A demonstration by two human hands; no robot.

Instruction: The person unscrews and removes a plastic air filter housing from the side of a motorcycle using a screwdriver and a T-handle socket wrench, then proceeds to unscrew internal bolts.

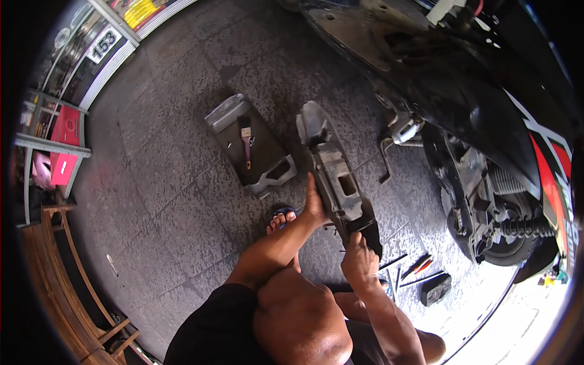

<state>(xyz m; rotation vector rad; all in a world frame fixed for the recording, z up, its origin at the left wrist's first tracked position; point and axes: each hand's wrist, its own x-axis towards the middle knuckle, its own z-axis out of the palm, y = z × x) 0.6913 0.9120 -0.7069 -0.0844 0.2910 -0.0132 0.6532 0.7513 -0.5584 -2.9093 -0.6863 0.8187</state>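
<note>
A long, dark grey moulded plastic part point(331, 164) with a square opening is held at a slant above the floor in front of my knees. My left hand point(315, 204) grips its left side, thumb pointing up along the edge. Against its lower end my right hand point(360, 261) is closed in a fist; what the fingers hold is hidden. To the left, a grey-black tray point(267, 146) lies on the floor. Inside it are a paintbrush point(246, 137) and a few small metal pieces.
On the right stands a motorcycle point(462, 115), its wheel point(508, 243) and spring point(526, 228) showing. Red-handled pliers point(420, 266), several bars and a black block point(436, 289) lie near my right forearm. A wooden bench point(58, 286) and shelves with a red box point(64, 146) line the left.
</note>
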